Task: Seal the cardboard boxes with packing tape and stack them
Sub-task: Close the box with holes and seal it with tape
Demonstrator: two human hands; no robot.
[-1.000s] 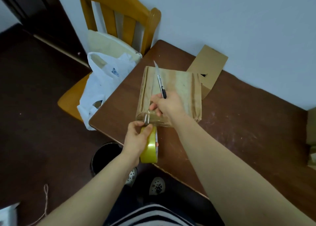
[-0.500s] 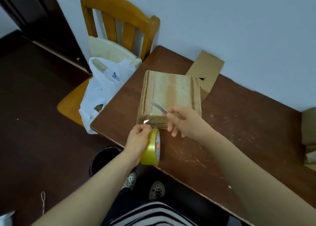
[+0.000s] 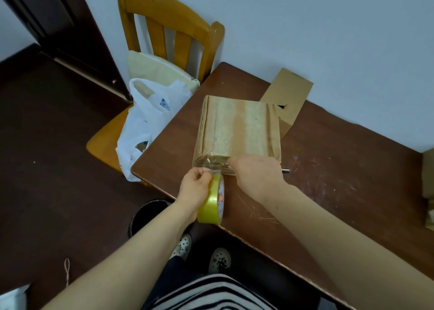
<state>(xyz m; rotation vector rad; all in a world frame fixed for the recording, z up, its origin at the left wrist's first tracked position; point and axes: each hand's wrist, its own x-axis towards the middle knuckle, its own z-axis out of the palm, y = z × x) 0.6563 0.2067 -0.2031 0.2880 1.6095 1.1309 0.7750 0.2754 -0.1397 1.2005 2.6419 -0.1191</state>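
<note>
A plain home room: wooden chair (image 3: pixel 169 51) holding a plastic bag (image 3: pixel 150 126), scuffed table (image 3: pixel 328 180), white wall (image 3: pixel 305 28).

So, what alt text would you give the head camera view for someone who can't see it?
A person's left hand holds a yellow tape roll, its strip pulled onto a cardboard box on a wooden table, while the right hand holds a knife at the tape.

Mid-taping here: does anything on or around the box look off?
The clear tape on the near edge of the brown cardboard box lies wrinkled and puckered, not flat. Behind it, a smaller plain cardboard box has a flap standing open, not yet sealed.
</note>
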